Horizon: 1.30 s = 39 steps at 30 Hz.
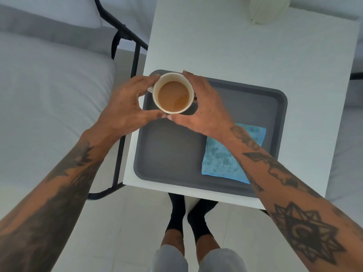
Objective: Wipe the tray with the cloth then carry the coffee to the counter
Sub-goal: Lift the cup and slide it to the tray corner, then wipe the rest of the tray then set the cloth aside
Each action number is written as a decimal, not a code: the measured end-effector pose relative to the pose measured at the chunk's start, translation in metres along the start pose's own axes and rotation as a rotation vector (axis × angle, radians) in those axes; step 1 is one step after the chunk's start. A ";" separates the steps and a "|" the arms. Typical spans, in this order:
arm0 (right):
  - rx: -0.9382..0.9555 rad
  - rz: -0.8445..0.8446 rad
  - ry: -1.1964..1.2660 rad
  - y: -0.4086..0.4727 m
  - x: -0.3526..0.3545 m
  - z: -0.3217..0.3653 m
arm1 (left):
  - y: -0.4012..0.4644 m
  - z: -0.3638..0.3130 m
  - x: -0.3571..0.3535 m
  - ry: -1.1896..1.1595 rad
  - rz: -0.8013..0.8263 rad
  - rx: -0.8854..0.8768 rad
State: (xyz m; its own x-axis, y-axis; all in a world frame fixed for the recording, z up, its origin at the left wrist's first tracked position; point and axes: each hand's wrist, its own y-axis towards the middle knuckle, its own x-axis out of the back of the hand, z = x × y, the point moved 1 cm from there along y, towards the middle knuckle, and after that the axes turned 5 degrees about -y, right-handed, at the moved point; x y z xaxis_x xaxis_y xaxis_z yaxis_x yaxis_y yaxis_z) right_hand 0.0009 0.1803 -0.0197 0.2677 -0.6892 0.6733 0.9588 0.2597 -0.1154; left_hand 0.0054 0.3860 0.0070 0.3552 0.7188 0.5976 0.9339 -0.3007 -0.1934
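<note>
A white mug of milky coffee (173, 93) is over the far left corner of the grey tray (169, 152). My left hand (127, 107) curls around its left side and my right hand (202, 110) around its right side, thumbs nearly meeting at the near side. Whether the mug rests on the tray or is just off it, I cannot tell. A folded blue cloth (225, 156) lies flat in the tray's right half, partly under my right forearm.
The tray sits on a small white table (235, 52) with a pale ribbed object (267, 8) at its far edge. A bed with a black metal frame (135, 55) stands to the left. My feet in black socks (188, 216) stand on the pale floor below.
</note>
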 end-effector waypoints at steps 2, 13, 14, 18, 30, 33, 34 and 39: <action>0.004 -0.002 0.018 -0.001 -0.002 -0.001 | -0.001 0.003 -0.002 0.018 -0.007 -0.011; -0.387 -0.081 -0.337 -0.116 0.078 -0.060 | -0.100 -0.049 -0.051 0.009 -0.450 0.012; -0.445 -0.027 -0.389 -0.127 0.082 -0.071 | -0.107 -0.064 -0.071 -0.009 -0.372 -0.033; -0.467 0.066 -0.435 -0.138 0.082 -0.087 | -0.080 -0.095 -0.143 0.122 -0.130 -0.161; -0.476 -0.246 0.175 -0.152 0.070 -0.081 | -0.001 -0.066 -0.141 0.307 -0.018 -0.088; -0.529 -0.390 0.332 -0.172 0.078 -0.069 | -0.017 -0.094 -0.133 -0.120 0.009 0.003; -0.525 -0.442 0.355 -0.179 0.084 -0.066 | -0.023 -0.108 -0.133 -0.232 0.017 0.019; -0.473 -0.682 0.274 -0.212 0.122 -0.072 | -0.029 -0.167 -0.165 -0.500 -0.039 0.012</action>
State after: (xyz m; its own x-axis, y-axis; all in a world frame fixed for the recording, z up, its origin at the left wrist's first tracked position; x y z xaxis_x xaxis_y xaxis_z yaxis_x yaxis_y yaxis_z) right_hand -0.1634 -0.0073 0.0346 -0.4234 -0.7461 0.5139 0.8409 -0.5348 -0.0836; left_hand -0.0876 0.1713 0.0441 0.2934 0.9427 0.1586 0.9462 -0.2626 -0.1891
